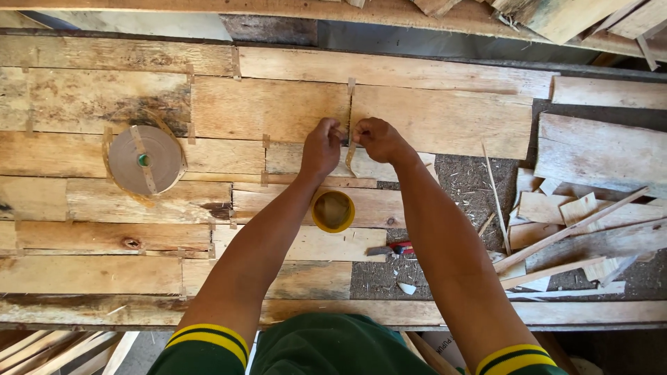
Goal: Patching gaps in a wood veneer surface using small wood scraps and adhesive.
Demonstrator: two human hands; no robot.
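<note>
My left hand (321,147) and my right hand (376,139) meet at the seam between two thin wood veneer sheets (271,107) laid side by side. Both hands pinch a short strip of brown paper tape (350,157), which hangs down from my right fingers. More tape strips (351,85) cross other seams of the patched sheets. Between my forearms stands a small yellow cup (333,211) with murky liquid. A large roll of brown paper tape (144,160) lies flat at the left.
Loose veneer scraps and slats (570,222) are piled at the right on a dark gritty surface. A small red-handled tool (390,248) lies near my right forearm. A wooden board (104,309) runs along the near edge.
</note>
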